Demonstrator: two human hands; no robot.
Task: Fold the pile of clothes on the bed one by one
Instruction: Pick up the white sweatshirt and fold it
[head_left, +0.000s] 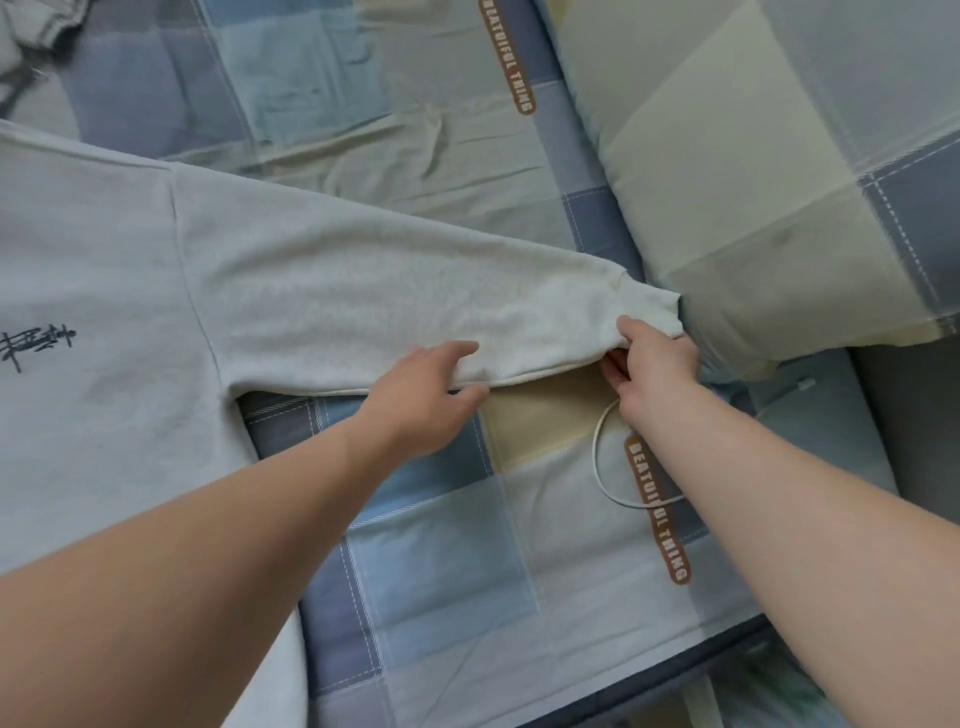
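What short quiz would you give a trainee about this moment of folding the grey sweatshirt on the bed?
1. True or false: the right hand pinches the sleeve near its cuff.
2. What lies looped on the sheet, passing beneath the right forearm? A) a white cable B) a belt C) a sock
3. Fill in: the cuff points toward the ____.
Key: 1 true; 2 A; 3 pillow.
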